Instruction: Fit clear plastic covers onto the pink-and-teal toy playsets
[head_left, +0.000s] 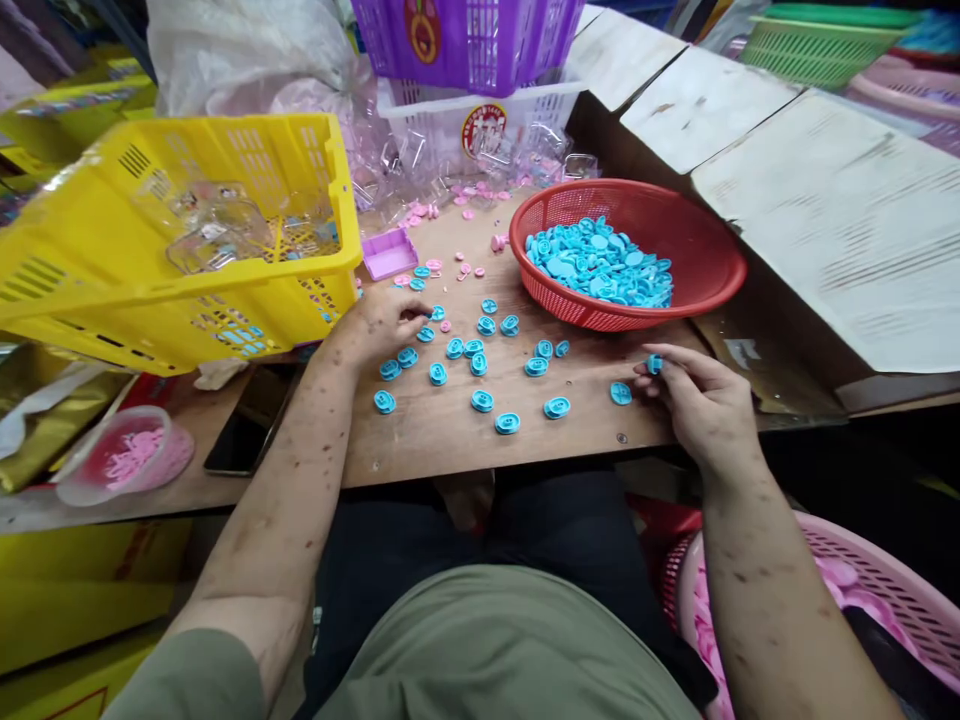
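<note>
My right hand (709,405) pinches a small blue plastic piece (654,364) between thumb and fingers, just above the wooden table's right side. A flat oval blue piece (620,393) lies beside those fingertips. Over on the left, my left hand (375,325) rests low on the table with its fingers curled together. Its fingertips are right by a blue piece (436,313); whether they grip anything is hidden. Between the hands, several oval blue plastic pieces (482,401) are scattered, some looking like two parts stacked.
A red colander (720,275) full of blue pieces stands behind my right hand. The yellow basket (300,280) holds clear plastic cases. Pink bits (465,270) and a purple tray (390,254) lie farther back. A phone (244,430) and pink-filled tub (82,480) sit left.
</note>
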